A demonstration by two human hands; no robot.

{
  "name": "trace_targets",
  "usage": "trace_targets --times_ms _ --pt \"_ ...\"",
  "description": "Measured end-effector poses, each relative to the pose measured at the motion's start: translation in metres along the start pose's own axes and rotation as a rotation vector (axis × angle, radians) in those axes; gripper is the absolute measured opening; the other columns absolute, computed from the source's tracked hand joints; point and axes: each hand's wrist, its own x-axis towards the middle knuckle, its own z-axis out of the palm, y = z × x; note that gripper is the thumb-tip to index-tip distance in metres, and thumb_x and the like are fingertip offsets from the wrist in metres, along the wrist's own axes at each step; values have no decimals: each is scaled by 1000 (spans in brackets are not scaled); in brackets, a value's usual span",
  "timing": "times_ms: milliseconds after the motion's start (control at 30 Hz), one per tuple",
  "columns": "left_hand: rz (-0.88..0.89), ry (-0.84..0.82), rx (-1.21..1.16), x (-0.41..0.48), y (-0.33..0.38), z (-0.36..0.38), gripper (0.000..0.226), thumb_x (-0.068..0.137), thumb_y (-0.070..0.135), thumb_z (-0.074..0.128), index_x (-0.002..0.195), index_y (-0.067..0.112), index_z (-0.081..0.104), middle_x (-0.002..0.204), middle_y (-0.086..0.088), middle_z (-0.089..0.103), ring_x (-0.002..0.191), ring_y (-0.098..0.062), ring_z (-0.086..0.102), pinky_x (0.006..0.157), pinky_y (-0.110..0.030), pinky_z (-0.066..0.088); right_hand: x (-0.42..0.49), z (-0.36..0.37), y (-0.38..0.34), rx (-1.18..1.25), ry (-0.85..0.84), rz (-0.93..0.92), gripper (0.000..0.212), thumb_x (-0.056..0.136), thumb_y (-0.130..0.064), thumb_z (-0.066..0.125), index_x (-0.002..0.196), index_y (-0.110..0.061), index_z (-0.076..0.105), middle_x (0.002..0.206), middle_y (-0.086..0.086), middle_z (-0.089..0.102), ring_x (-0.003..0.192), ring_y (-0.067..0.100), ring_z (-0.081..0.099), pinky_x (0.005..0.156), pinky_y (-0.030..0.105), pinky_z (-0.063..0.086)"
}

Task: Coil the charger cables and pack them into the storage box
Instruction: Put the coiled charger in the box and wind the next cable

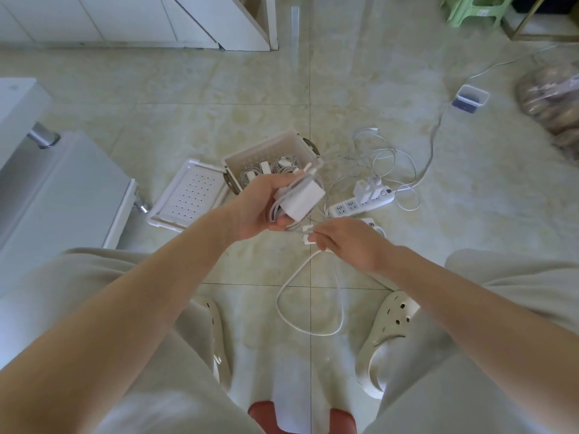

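The left hand is curled round a white charger and its wound turns. Its cable is pinched by the right hand, with a loop hanging below. Just beyond, the storage box is seen on the floor, with coiled cables inside.

Pale tiled floor carries the lot. White storage box sits open at centre, perforated lid flat just beside it, left. Right of box: loose tangle of white cables w/ a power strip near, adapters plugged in. Small clear tub & plastic bag further right.
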Motion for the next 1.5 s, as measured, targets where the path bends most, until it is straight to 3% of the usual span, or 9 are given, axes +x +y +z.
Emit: trace_targets --times_ms 100,200,433,667,833,1167,1267,1333,1500 --pt "3 6 334 -6 1 -2 15 98 22 44 95 9 50 59 -10 43 35 -16 36 35 -16 23 1 -7 8 -131 69 32 47 94 -46 22 72 -14 49 65 -10 46 68 19 46 60 22 19" --pt "59 51 585 -2 -4 -8 17 95 22 53 95 5 49 58 -10 43 36 -17 34 36 -18 20 4 -13 6 -134 90 85 38 98 -40 37 70 -17 42 58 -9 40 66 20 46 62 27 28" --pt "153 247 786 4 -18 -19 24 88 28 64 91 6 54 64 -1 47 42 -16 39 41 -21 33 5 -22 -12 -150 174 148 43 96 -41 41 62 -15 42 55 -4 42 60 20 46 48 23 25" --pt "303 326 1160 9 -23 -23 30 89 41 59 101 15 48 91 0 54 80 -21 51 64 -29 34 6 -22 -21 -31 199 187 34 97 -32 41 79 -13 62 64 -4 54 67 18 51 59 30 35" --pt "316 440 1217 17 -28 -23 33 91 38 55 109 13 43 105 -1 48 87 -24 47 72 -32 35 6 -18 -29 112 166 222 31 100 -24 35 77 -26 55 56 -16 36 61 12 40 64 27 28" --pt "390 495 1421 21 -32 -12 47 96 35 48 131 5 35 125 -12 43 98 -36 58 71 -40 44 14 -17 -31 199 287 419 30 97 -23 40 97 -14 68 64 -9 52 70 18 49 59 28 35" --pt "377 483 1431 21 -32 -9 43 97 34 48 127 5 37 122 -13 43 96 -36 57 67 -35 38 15 -24 -27 211 350 463 30 97 -21 38 100 -14 67 88 0 68 78 20 57 68 29 42" --pt "361 498 1332 25 -35 -9 42 96 31 49 125 3 37 122 -14 43 97 -37 55 69 -35 38 13 -23 -33 196 316 426 29 98 -24 39 100 -14 66 85 0 65 77 20 57 66 29 39" --pt "144 626 643 40 -30 -17 42 95 30 50 122 0 38 101 -15 56 77 -32 62 66 -43 52 4 3 -58 178 139 202 27 101 -26 30 114 -14 50 91 10 66 86 31 61 76 39 46"
